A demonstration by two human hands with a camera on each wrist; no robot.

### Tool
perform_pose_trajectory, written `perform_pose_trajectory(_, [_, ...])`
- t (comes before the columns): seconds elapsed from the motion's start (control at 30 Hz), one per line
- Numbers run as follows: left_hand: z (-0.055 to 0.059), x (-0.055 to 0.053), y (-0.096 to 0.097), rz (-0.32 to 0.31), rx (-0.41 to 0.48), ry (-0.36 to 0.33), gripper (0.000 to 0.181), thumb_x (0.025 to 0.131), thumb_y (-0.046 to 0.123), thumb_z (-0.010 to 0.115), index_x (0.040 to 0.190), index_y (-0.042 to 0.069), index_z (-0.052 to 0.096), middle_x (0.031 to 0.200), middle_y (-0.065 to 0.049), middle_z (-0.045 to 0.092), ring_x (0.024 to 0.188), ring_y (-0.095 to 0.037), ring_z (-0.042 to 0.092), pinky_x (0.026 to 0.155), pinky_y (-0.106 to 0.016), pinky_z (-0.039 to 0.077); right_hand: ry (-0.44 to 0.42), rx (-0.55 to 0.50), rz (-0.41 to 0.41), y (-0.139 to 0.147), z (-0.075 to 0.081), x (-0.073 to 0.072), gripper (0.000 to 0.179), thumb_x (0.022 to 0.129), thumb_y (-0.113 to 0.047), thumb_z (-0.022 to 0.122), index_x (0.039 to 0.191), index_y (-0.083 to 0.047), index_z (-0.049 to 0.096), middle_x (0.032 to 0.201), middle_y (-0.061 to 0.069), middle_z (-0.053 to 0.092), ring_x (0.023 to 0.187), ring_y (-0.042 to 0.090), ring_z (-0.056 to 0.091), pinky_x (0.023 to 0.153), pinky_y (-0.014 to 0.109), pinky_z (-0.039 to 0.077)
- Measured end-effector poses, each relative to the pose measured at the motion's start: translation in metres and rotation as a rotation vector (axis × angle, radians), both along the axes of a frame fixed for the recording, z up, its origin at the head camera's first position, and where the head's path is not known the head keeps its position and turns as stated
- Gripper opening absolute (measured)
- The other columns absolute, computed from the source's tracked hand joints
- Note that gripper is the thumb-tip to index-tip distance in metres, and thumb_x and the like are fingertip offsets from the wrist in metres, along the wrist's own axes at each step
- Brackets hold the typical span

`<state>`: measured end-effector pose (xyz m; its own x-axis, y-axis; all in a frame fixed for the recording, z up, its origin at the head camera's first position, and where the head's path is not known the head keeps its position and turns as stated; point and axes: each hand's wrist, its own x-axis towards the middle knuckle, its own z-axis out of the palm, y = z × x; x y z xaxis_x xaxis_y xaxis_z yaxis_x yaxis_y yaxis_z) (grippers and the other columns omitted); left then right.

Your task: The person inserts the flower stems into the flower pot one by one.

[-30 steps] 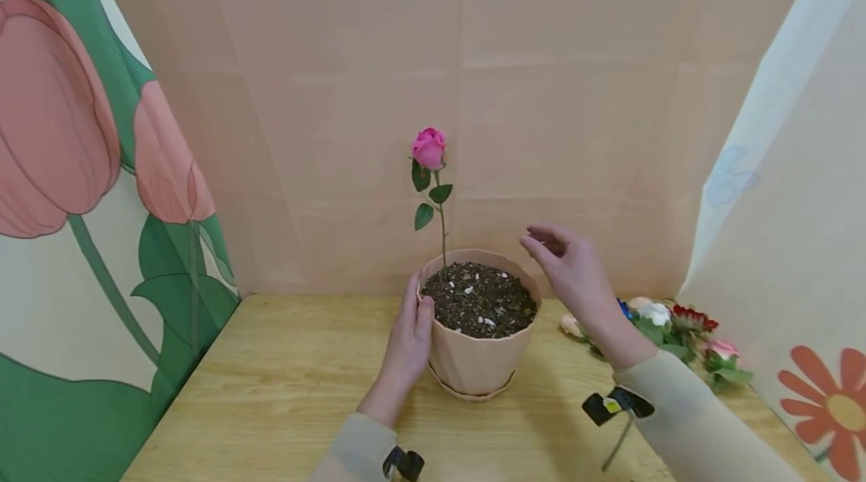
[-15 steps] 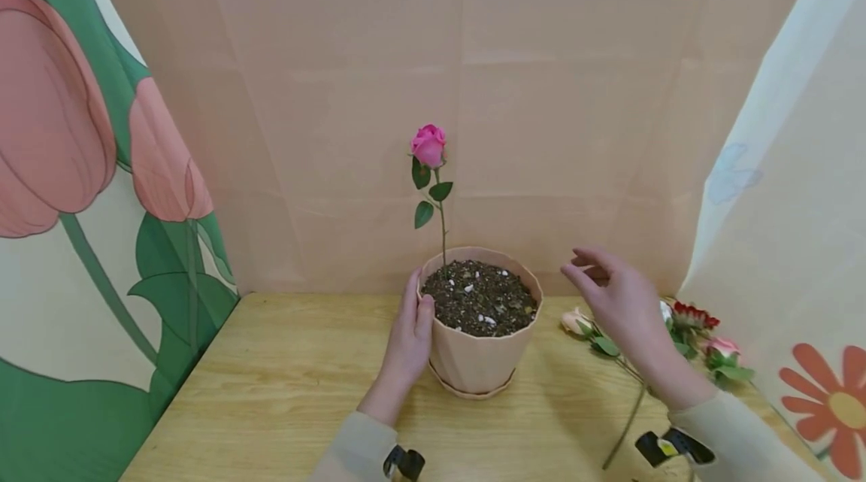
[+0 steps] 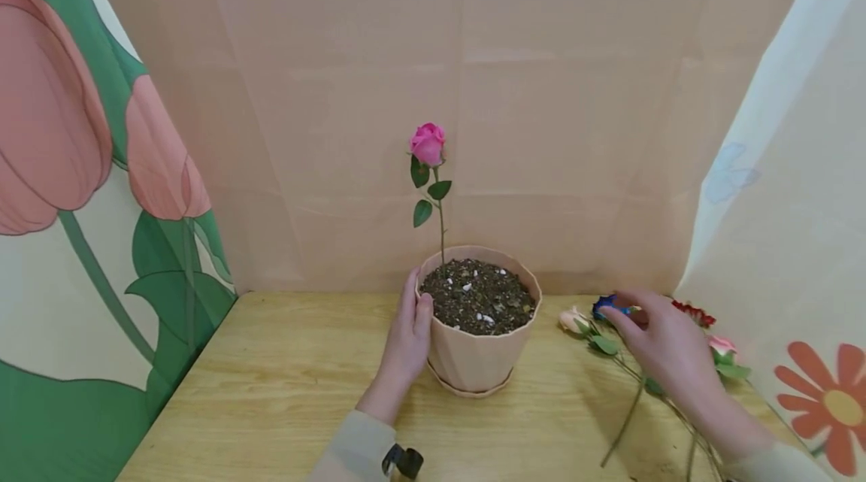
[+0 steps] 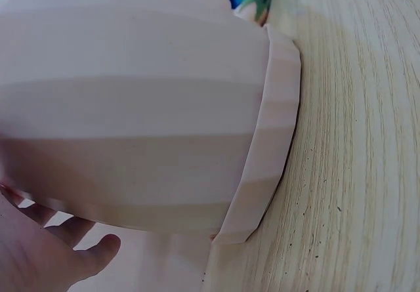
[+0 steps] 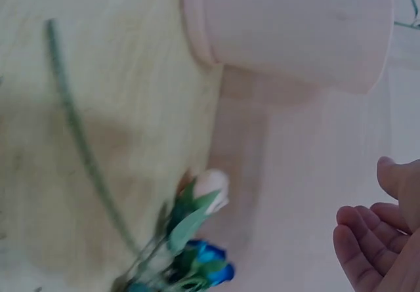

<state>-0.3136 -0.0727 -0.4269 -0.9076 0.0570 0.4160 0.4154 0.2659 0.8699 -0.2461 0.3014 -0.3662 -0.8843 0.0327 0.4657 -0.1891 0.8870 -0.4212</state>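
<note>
A pale pink plastic flower pot (image 3: 476, 362) full of dark soil (image 3: 480, 298) with white bits stands on its saucer. One bright pink rose (image 3: 428, 144) rises upright from the soil near the back left rim. My left hand (image 3: 404, 343) rests against the pot's left side, fingers along the wall and thumb toward the front. My right hand (image 3: 666, 350) hovers over several artificial flowers lying at the right, its fingers loosely bent and nothing between them. Nearest its fingertips is a blue rose (image 3: 604, 307); a cream rose (image 3: 572, 319) lies left of that.
Red (image 3: 694, 314) and pink (image 3: 722, 347) flowers lie beyond the right hand, partly hidden. Green stems (image 3: 624, 422) stretch toward the front of the wooden table (image 3: 304, 384). A plain pink backdrop (image 3: 338, 166) stands behind, with printed panels on both sides.
My right hand has moved right and down, away from the pot, to the flowers. My left hand stays at the pot's side, and the planted rose stands as before.
</note>
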Motion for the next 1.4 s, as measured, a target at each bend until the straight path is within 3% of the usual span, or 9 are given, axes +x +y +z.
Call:
perform_pose_trajectory(0.23, [0.0, 0.001, -0.001, -0.003, 0.008, -0.013, 0.058, 0.121, 0.032, 0.039, 0.177, 0.024, 0.025, 0.176, -0.017, 0.035, 0.152, -0.042, 0.046, 0.125, -0.064, 0.034, -0.113, 0.033, -0.053, 0.026, -0.022, 0.016, 0.063, 0.11, -0.051, 0.066, 0.143, 0.003, 0.069, 0.113, 0.017, 0.079, 0.075, 0.022, 0.072, 0.053, 0.036, 0.049])
perform_pose_trajectory(0.43, [0.001, 0.003, -0.001, -0.028, 0.015, -0.009, 0.06, 0.121, 0.034, 0.038, 0.178, 0.024, 0.023, 0.178, -0.014, 0.031, 0.156, -0.041, 0.041, 0.125, -0.064, 0.033, -0.24, 0.043, -0.089, 0.041, -0.039, 0.027, 0.077, 0.112, -0.061, 0.057, 0.145, 0.008, 0.065, 0.1, 0.012, 0.079, 0.059, 0.017, 0.057, 0.048, 0.036, 0.039])
perform_pose_trajectory(0.57, [0.002, 0.003, -0.002, -0.021, 0.011, -0.004, 0.059, 0.121, 0.034, 0.038, 0.177, 0.025, 0.024, 0.178, -0.015, 0.032, 0.155, -0.042, 0.042, 0.125, -0.065, 0.033, -0.242, 0.059, -0.106, 0.046, -0.051, 0.028, 0.078, 0.11, -0.062, 0.059, 0.142, 0.01, 0.066, 0.096, 0.013, 0.079, 0.048, 0.018, 0.048, 0.044, 0.036, 0.035])
perform_pose_trajectory(0.67, [0.003, 0.003, -0.002, -0.023, 0.015, -0.009, 0.059, 0.121, 0.035, 0.039, 0.177, 0.026, 0.024, 0.179, -0.013, 0.031, 0.156, -0.041, 0.041, 0.125, -0.064, 0.033, -0.232, 0.067, -0.111, 0.05, -0.059, 0.028, 0.074, 0.11, -0.06, 0.061, 0.138, 0.009, 0.069, 0.102, 0.018, 0.08, 0.05, 0.018, 0.052, 0.045, 0.037, 0.039])
perform_pose_trajectory(0.83, [0.004, 0.003, -0.001, -0.027, 0.021, -0.017, 0.06, 0.12, 0.035, 0.04, 0.177, 0.026, 0.024, 0.179, -0.013, 0.03, 0.158, -0.041, 0.038, 0.126, -0.064, 0.032, -0.311, 0.083, -0.132, 0.057, -0.069, 0.029, 0.082, 0.11, -0.067, 0.054, 0.141, 0.007, 0.067, 0.071, 0.005, 0.066, 0.051, 0.019, 0.05, 0.046, 0.036, 0.036])
perform_pose_trajectory(0.97, [0.003, 0.003, 0.0, -0.028, 0.019, -0.021, 0.059, 0.121, 0.035, 0.04, 0.177, 0.026, 0.024, 0.179, -0.014, 0.03, 0.157, -0.042, 0.039, 0.126, -0.064, 0.033, -0.397, 0.105, -0.169, 0.065, -0.075, 0.028, 0.097, 0.106, -0.077, 0.05, 0.142, 0.011, 0.064, 0.079, 0.011, 0.072, 0.059, 0.021, 0.061, 0.05, 0.04, 0.045])
perform_pose_trajectory(1.07, [0.003, 0.002, 0.0, -0.031, 0.017, -0.021, 0.058, 0.121, 0.034, 0.039, 0.177, 0.025, 0.025, 0.178, -0.015, 0.031, 0.156, -0.043, 0.041, 0.125, -0.065, 0.033, -0.445, 0.109, -0.181, 0.07, -0.079, 0.025, 0.095, 0.105, -0.079, 0.05, 0.133, 0.01, 0.07, 0.089, 0.01, 0.076, 0.067, 0.022, 0.067, 0.054, 0.042, 0.05])
perform_pose_trajectory(1.23, [0.004, 0.002, 0.0, -0.032, 0.018, -0.023, 0.058, 0.121, 0.035, 0.039, 0.177, 0.024, 0.025, 0.179, -0.015, 0.03, 0.155, -0.044, 0.042, 0.125, -0.066, 0.033, -0.51, 0.087, -0.195, 0.073, -0.087, 0.022, 0.091, 0.105, -0.079, 0.051, 0.13, 0.006, 0.073, 0.087, 0.001, 0.075, 0.07, 0.019, 0.066, 0.054, 0.04, 0.048])
perform_pose_trajectory(1.4, [0.003, 0.002, -0.001, -0.028, 0.02, -0.029, 0.058, 0.121, 0.035, 0.039, 0.177, 0.025, 0.025, 0.179, -0.015, 0.03, 0.155, -0.044, 0.042, 0.125, -0.066, 0.033, -0.519, 0.068, -0.196, 0.072, -0.091, 0.019, 0.073, 0.107, -0.073, 0.054, 0.113, -0.005, 0.08, 0.074, 0.0, 0.064, 0.066, 0.02, 0.059, 0.054, 0.039, 0.04])
